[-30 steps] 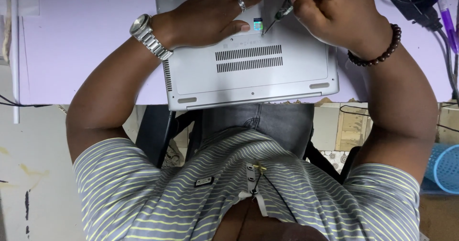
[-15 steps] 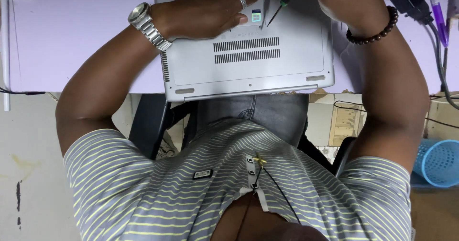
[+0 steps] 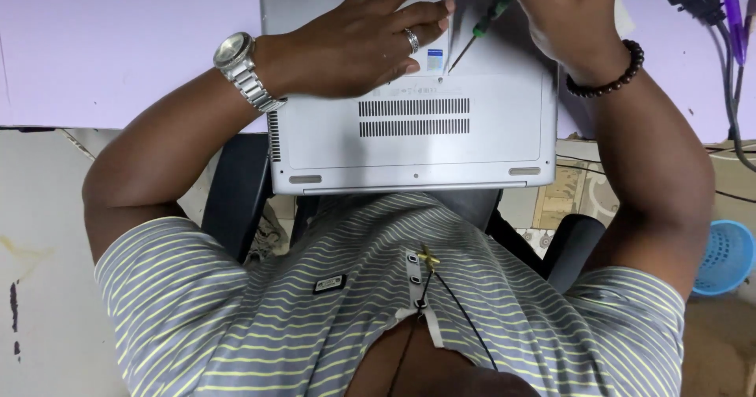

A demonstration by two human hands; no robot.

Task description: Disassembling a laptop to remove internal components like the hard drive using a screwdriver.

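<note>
From my remote view, the silver laptop lies underside up at the near edge of the lilac surface, its front overhanging toward the lap. Risk: the overhanging shell could tip or slide if pressure eases, and the slanted tip could skate off and scratch the panel. The left hand lies flat, fingers spread, pinning the base. The right hand is clamped on a green-handled screwdriver, tip touching the panel.
</note>
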